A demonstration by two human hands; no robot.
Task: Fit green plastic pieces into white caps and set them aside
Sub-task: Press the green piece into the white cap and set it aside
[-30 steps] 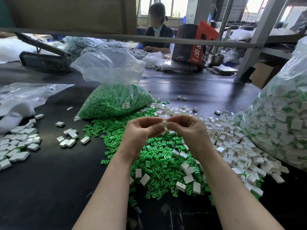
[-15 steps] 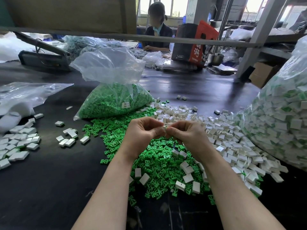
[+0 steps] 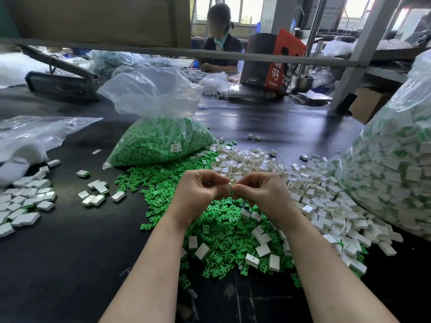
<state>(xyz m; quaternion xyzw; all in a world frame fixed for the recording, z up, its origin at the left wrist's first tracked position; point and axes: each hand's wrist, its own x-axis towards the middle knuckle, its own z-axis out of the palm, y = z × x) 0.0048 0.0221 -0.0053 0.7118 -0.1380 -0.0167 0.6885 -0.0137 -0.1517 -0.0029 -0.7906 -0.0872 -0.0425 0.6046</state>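
My left hand [image 3: 198, 194] and my right hand [image 3: 261, 194] meet fingertip to fingertip above the piles. Between them they pinch a small white cap [image 3: 231, 186]; the fingers hide most of it, so I cannot tell whether a green piece sits in it. Below the hands lies a heap of loose green plastic pieces [image 3: 214, 236]. A spread of loose white caps [image 3: 310, 197] runs to the right of it. At the left edge of the black table [image 3: 70, 252] lie white caps with green showing [image 3: 25, 203], and a smaller cluster of them [image 3: 98, 192] nearer the middle.
An open clear bag of green pieces [image 3: 158, 143] stands behind the heap. A large clear bag of white-and-green parts [image 3: 391, 178] fills the right side. Crumpled plastic [image 3: 35, 134] lies at the left. A person [image 3: 220, 40] sits beyond a metal rail [image 3: 256, 58].
The two hands stay pressed together on the small cap and have dipped slightly; the fingers have shifted a little around it. Nothing on the table has moved.
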